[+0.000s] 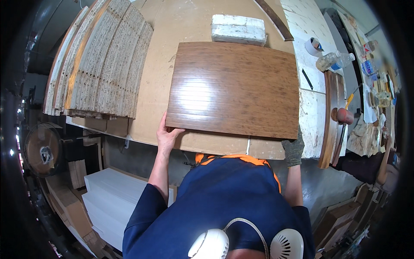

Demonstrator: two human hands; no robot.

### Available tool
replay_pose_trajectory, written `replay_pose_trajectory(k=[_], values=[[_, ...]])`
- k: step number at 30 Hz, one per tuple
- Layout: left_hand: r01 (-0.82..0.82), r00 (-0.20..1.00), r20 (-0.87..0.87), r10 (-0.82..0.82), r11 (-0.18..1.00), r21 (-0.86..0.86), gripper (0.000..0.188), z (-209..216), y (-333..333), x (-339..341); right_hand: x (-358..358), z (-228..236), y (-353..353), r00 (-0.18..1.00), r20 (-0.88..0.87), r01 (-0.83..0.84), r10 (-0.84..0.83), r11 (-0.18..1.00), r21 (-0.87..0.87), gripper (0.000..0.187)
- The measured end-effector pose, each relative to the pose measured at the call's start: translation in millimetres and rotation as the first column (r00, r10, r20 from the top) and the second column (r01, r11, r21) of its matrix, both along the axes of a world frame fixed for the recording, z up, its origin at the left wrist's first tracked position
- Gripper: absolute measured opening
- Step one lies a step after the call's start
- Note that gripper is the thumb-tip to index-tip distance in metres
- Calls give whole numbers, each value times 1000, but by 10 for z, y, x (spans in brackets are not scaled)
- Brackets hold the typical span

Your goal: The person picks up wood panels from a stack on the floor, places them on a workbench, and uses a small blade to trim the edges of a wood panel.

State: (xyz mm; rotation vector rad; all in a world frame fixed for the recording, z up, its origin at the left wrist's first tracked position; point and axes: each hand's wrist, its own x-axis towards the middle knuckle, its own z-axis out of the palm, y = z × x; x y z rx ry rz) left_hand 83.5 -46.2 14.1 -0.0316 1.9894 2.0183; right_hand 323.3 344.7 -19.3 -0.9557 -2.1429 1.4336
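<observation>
1. Your left grip, the bare left hand [167, 137], is clamped on the near left corner of the brown panel [241, 90]; your gloved right hand [293, 150] looks clamped on the near right corner, though its fingers are partly hidden.
2. The panel is over the tabletop [157, 77], on your side of the white block [238, 29].
3. Well left of the block stands the board stack [103, 64]; right of it, nearer you, lies a slim black tool [307, 79].
4. You seem to be positioning the panel; whether it rests fully on the surface, I cannot tell.
5. The next move probably calls for guiding both corners together, without pushing the far edge into the block.
</observation>
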Motion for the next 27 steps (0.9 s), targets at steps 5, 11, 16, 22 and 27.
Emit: replay_pose_trajectory(k=[5,11,16,22,27], values=[[14,1000,-12,-14,1000,9,87,-44,-33,-27,-5,-10,8,1000,20,12,-12,1000,21,79],[26,999,26,-26,1000,8,86,74,1,-32,-29,50,-29,1000,-12,21,-22,1000,-20,79],[30,999,-31,-32,999,-40,84,14,-27,-37,-31,43,-26,999,36,31,-31,1000,2,80],[55,996,-66,-58,997,-52,83,49,0,-40,-66,102,-67,999,10,47,-46,998,-34,79],[38,999,-23,-38,999,-22,83,5,-21,-20,-67,86,-74,999,-41,31,-33,998,-57,77]])
